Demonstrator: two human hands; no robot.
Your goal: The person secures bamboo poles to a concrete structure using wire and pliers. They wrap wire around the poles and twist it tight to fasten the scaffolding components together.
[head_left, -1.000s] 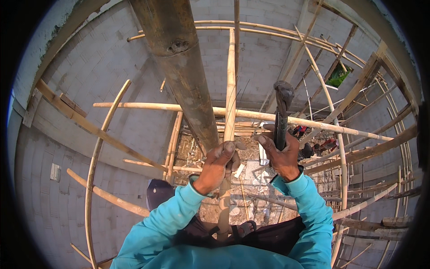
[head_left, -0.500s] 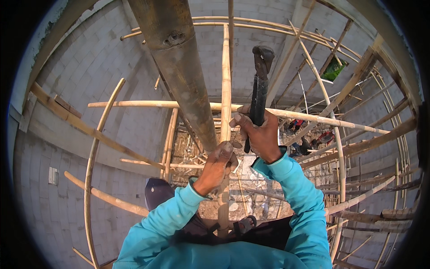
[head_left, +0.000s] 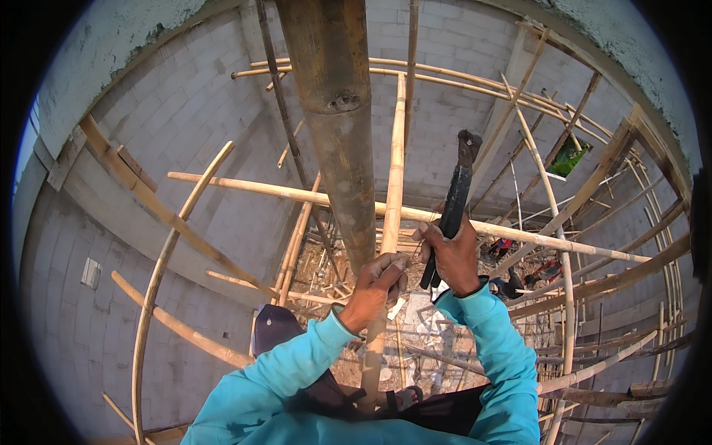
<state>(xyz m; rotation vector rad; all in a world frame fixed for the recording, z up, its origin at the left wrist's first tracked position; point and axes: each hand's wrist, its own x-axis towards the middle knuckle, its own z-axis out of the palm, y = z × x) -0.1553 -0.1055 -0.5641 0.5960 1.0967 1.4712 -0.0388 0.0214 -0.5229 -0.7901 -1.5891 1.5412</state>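
Note:
My right hand (head_left: 454, 256) is wrapped round a pair of pincers (head_left: 457, 196) with black handles; the head points up and away from me. My left hand (head_left: 377, 288) is closed in a pinch against the upright light bamboo pole (head_left: 394, 163). What its fingers hold, if anything, is too small to make out. Behind the hands, a light horizontal bamboo pole (head_left: 519, 234) crosses the upright one. A thick dark bamboo pole (head_left: 334, 148) runs down just left of both, its lower end near my left hand.
Grey block walls (head_left: 178, 104) surround the scaffold. Bamboo poles and wooden beams (head_left: 619, 271) crowd the right. Far below lies ground strewn with debris (head_left: 430, 341); a person in red (head_left: 545, 273) is there. A sandalled foot (head_left: 408, 397) shows under me, and a dark cloth-covered shape (head_left: 276, 326) beside my left sleeve.
The view has shifted, so the scene sits lower and further right. The pincers lean more to the right, and both their handles show below my right hand. My left hand stays at the upright pole.

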